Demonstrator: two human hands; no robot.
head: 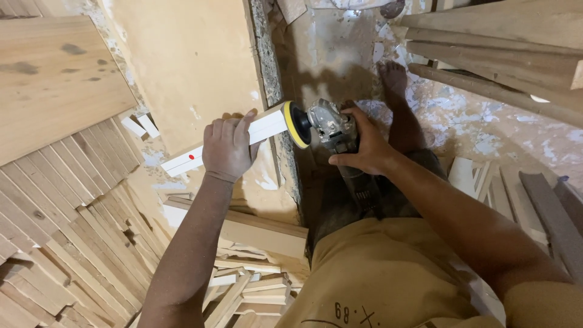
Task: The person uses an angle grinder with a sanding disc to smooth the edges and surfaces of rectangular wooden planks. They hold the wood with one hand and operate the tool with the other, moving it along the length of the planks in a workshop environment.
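The left hand is wrapped around a long white-painted wooden strip with a small red dot, fingers closed over its top edge, holding it slanted above the dusty concrete floor. The right hand is clamped on the grey metal body of an angle grinder; its yellow-rimmed black sanding disc meets the strip's right end. Stacked pale wooden slats fill the floor's lower left corner, long timber beams the upper right

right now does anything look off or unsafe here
Yes: a bare foot rests on the dusty floor just beyond the angle grinder, whose disc meets the white strip. Offcuts lie heaped below.
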